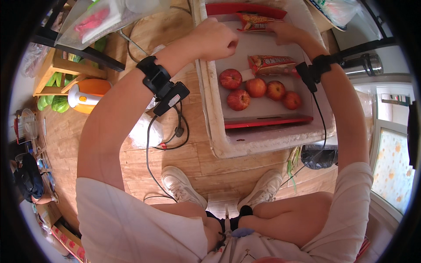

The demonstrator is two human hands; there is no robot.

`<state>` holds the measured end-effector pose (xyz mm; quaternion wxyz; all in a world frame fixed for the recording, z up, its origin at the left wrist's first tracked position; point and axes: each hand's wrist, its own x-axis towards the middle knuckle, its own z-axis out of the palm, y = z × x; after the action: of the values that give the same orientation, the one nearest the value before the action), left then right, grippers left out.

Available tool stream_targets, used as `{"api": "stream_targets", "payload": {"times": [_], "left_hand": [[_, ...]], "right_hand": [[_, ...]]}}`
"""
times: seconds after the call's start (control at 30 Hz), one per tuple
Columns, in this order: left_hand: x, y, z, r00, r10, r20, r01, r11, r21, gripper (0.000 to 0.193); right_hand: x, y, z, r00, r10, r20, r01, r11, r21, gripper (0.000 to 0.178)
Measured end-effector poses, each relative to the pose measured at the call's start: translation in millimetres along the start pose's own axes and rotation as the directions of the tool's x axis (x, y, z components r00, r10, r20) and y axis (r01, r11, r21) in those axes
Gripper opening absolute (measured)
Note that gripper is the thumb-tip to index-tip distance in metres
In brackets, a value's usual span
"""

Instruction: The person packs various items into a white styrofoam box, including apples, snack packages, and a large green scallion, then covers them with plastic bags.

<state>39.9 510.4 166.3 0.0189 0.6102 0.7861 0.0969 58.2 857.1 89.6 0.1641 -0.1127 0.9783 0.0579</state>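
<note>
My right hand (286, 33) reaches into the far part of a white foam box. Its fingertips pinch the right end of a red snack packet (252, 22), which lies at the far red cardboard strip. Over the box's left rim is my left hand (218, 40), curled into a fist; whatever may be inside it is hidden. A second red packet (272, 65) rests between my hands and several red apples (256, 87) grouped in the near half. The foam box (211, 118) holds an open box with a white inside and a red near flap (268, 122).
Cables (149, 144) run from the straps on both my wrists. Left of the foam box stand a wooden stool (72, 68) and an orange-and-white appliance (90, 96), with green melons nearby. A black plastic bag (319, 157) and a steel flask (362, 65) are at the right.
</note>
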Motion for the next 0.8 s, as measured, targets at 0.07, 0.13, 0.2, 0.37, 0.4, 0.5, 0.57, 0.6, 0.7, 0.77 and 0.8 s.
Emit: {"api": "stream_targets", "payload": {"times": [0.07, 0.13, 0.2, 0.37, 0.4, 0.5, 0.57, 0.6, 0.7, 0.77, 0.8], "left_hand": [[-3.2, -4.9, 6.5, 1.0, -0.024, 0.019, 0.024, 1.0, -0.004, 0.017], [-30.0, -17.6, 2.0, 0.997, -0.064, 0.04, 0.063, 0.998, 0.027, 0.017], [-26.3, -15.6, 0.7, 0.999, -0.043, 0.018, 0.043, 0.999, 0.023, 0.017], [-12.3, -8.9, 2.9, 0.999, -0.022, 0.037, 0.02, 0.999, 0.047, 0.018], [-12.8, -9.9, 2.6, 0.999, -0.024, 0.038, 0.022, 0.998, 0.05, 0.018], [-16.5, -12.2, 3.6, 0.998, -0.037, 0.05, 0.035, 0.998, 0.046, 0.018], [-17.1, -12.6, 3.8, 0.998, -0.04, 0.057, 0.037, 0.998, 0.047, 0.019], [-17.6, -13.4, 3.9, 0.997, -0.041, 0.059, 0.039, 0.998, 0.047, 0.019], [-15.1, -12.0, 3.8, 0.999, -0.033, 0.034, 0.032, 0.999, 0.04, 0.019], [-16.9, -11.3, 3.3, 1.0, -0.013, 0.025, 0.012, 0.999, 0.029, 0.019], [-17.2, -10.8, 3.3, 0.999, -0.019, 0.028, 0.019, 0.999, 0.028, 0.019]], "right_hand": [[-9.5, -6.5, 3.4, 0.963, -0.243, 0.12, 0.243, 0.97, 0.013, 0.081], [-20.2, -90.6, -35.7, 0.912, -0.172, 0.371, 0.138, 0.984, 0.116, 0.083], [-40.2, -107.0, -38.8, 0.877, -0.099, 0.471, 0.046, 0.991, 0.123, 0.085], [-59.2, -101.5, 6.2, 0.974, -0.018, 0.225, -0.033, 0.974, 0.222, 0.089], [-61.1, -103.7, 9.9, 0.975, -0.02, 0.222, -0.03, 0.975, 0.222, 0.089], [-62.0, -120.6, 12.8, 0.999, -0.02, 0.041, 0.012, 0.98, 0.198, 0.083], [-57.6, -124.6, 11.5, 0.997, 0.059, 0.044, -0.061, 0.997, 0.045, 0.077], [-53.7, -122.1, 12.1, 0.997, 0.057, 0.044, -0.059, 0.997, 0.047, 0.077], [-40.7, -105.8, 18.2, 0.985, 0.129, -0.114, -0.128, 0.992, 0.011, 0.073], [-31.9, -105.3, 15.7, 0.963, 0.191, -0.192, -0.193, 0.981, 0.012, 0.074], [-27.7, -106.4, 15.6, 0.964, 0.185, -0.189, -0.186, 0.982, 0.014, 0.074]]}}
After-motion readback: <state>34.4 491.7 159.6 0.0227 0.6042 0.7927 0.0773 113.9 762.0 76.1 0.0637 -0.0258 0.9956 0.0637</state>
